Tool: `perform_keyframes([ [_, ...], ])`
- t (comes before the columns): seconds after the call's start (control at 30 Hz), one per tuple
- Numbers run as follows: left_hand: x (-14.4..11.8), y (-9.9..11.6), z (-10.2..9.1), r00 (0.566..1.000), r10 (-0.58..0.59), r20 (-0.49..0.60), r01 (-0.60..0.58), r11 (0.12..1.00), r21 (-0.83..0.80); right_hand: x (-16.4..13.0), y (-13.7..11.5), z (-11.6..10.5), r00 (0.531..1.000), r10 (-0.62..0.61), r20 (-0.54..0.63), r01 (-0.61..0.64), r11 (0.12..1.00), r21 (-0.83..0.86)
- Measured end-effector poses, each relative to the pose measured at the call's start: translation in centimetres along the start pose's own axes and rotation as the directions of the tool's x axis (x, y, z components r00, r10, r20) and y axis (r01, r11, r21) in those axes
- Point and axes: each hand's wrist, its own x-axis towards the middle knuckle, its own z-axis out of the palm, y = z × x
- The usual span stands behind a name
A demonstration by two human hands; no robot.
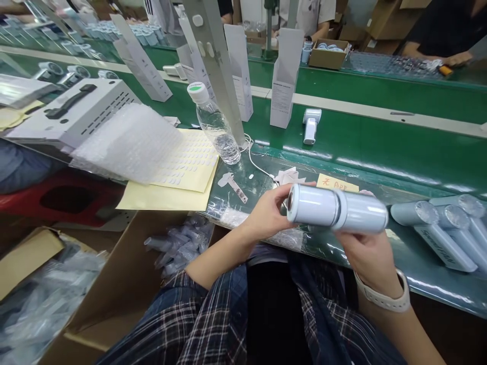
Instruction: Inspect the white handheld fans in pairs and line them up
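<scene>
A light blue handheld fan is held level in front of me, its round body split by a dark groove near the middle. My left hand grips its left end with thumb and fingers. Beneath the right half, my right hand is closed around its underside, and the grip hides any handle. Several similar fans lie on the bench just right of my right hand. A yellow note with handwriting lies behind the held fan, partly covered. Crumpled white scraps rest beyond my left hand.
A plastic bottle stands beside a metal post. Yellow sticker sheets lie left, near a white metal box. Open white cartons and one fan stand on the green conveyor. Cardboard boxes sit below left. Co-workers sit opposite.
</scene>
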Motion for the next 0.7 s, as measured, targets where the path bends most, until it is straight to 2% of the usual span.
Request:
perform_keyframes([
  [0.07, 0.1, -0.2, -0.3, 0.991, 0.134, 0.003, -0.133, 0.979, 0.154, 0.1, -0.5, 0.1, 0.990, -0.117, 0.078, 0.124, 0.988, -0.094],
  [0.13, 0.2, -0.7, -0.5, 0.964, 0.264, 0.015, -0.258, 0.930, 0.262, 0.4, -0.6, 0.1, 0.961, -0.245, 0.125, 0.262, 0.955, -0.139],
  [0.27, 0.4, -1.7, -0.7, 0.908, 0.418, 0.030, -0.403, 0.851, 0.336, 0.7, 0.2, -0.4, 0.888, -0.420, 0.188, 0.455, 0.863, -0.218],
  [0.33, 0.5, -1.9, -0.8, 0.907, 0.420, 0.025, -0.403, 0.851, 0.337, 0.7, 0.4, -0.7, 0.871, -0.449, 0.199, 0.487, 0.838, -0.244],
  [0.53, 0.5, -2.0, -0.9, 0.914, 0.405, 0.033, -0.393, 0.858, 0.332, 0.3, 0.0, -0.8, 0.863, -0.480, 0.159, 0.506, 0.830, -0.236],
  [0.7, 0.2, -1.8, -1.1, 0.905, 0.419, 0.070, -0.417, 0.846, 0.331, 0.0, 0.6, -1.1, 0.879, -0.451, 0.154, 0.477, 0.827, -0.297],
])
